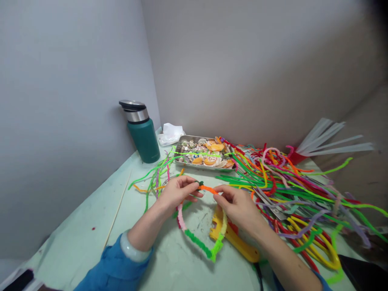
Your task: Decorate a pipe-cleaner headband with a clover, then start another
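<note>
A loop of wound pipe cleaners in pink, green, yellow and orange hangs between my two hands above the table. My left hand pinches the loop near a small dark green piece, at the left end of its orange part. On the other end of the orange part, my right hand has its thumb and fingers closed. The lower part of the loop dangles in a point. Behind its right side lies a yellow glue gun on the table, partly covered by the loop and my right hand.
A metal tray of shells stands at the back. Left of it are a teal bottle and white tissue. A heap of pipe cleaners covers the right side, with scissors among them. One thin stick lies at left.
</note>
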A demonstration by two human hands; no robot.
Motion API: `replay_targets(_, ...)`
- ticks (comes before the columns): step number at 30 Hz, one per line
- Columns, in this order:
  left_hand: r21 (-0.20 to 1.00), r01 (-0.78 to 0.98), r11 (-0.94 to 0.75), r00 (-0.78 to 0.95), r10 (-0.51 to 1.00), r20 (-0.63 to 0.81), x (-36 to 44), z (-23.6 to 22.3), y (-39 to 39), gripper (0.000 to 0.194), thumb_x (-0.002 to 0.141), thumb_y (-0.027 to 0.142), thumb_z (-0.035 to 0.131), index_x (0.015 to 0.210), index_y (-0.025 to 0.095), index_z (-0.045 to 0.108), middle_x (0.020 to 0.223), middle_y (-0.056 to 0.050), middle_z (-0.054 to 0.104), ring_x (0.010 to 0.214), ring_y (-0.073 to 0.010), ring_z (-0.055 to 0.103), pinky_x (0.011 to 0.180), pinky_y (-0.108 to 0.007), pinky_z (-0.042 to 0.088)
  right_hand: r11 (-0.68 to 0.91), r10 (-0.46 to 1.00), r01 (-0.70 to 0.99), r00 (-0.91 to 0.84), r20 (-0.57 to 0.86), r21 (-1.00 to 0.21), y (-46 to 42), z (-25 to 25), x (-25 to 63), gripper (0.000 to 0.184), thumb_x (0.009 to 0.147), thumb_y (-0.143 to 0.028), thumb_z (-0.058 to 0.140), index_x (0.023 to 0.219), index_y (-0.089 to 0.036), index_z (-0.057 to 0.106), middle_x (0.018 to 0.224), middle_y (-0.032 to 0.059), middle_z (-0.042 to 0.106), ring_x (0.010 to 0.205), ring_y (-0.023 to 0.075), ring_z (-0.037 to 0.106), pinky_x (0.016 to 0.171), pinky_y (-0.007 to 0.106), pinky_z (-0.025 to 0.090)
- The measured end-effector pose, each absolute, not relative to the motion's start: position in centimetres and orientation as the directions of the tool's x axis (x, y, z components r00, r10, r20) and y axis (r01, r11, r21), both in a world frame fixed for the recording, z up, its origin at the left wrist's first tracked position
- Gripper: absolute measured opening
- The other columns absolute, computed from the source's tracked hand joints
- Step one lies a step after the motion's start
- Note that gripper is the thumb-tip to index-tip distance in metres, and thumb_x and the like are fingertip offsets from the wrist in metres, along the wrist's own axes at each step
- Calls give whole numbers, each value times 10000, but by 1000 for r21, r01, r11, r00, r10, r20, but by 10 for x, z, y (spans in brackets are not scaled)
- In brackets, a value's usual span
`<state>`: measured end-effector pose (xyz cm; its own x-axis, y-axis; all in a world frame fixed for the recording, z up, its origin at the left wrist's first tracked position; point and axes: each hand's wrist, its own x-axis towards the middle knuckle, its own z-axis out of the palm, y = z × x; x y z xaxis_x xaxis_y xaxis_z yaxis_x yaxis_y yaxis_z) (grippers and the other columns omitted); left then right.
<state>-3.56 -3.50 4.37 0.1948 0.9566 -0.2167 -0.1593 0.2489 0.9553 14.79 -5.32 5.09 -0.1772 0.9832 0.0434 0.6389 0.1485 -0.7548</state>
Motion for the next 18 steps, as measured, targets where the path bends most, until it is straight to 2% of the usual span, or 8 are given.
replay_targets(4, 972, -120, 202, 219, 960, -172, -35, 44, -35, 291, 609, 241, 745, 785, 121, 548, 692, -40, 658, 653, -161, 665, 557, -219, 511, 141, 983, 637, -180, 32, -758, -54, 51, 148, 219, 778, -288, 472, 828, -194, 664, 528, -36, 529, 497, 117, 451, 478, 220, 292)
replay_targets(10, 990, -31, 141, 190, 973, -133, -32, 42, -35, 190, 658, 181, 687, 784, 124, 558, 680, -31, 652, 643, -153, 662, 560, -213, 505, 123, 985, 639, -173, 14, -759, -54, 53, 146, 217, 771, -271, 470, 817, -190, 666, 515, -37, 518, 486, 115, 443, 472, 221, 286)
replay_targets(18, 994, 64, 86, 206, 974, -98, -33, 40, -35, 195, 715, 201, 618, 891, 119, 639, 766, -64, 685, 694, -158, 667, 615, -223, 512, 109, 985, 615, -171, 3, -781, -56, 54, 146, 214, 776, -275, 473, 838, -192, 661, 508, -40, 497, 486, 116, 434, 463, 215, 275)
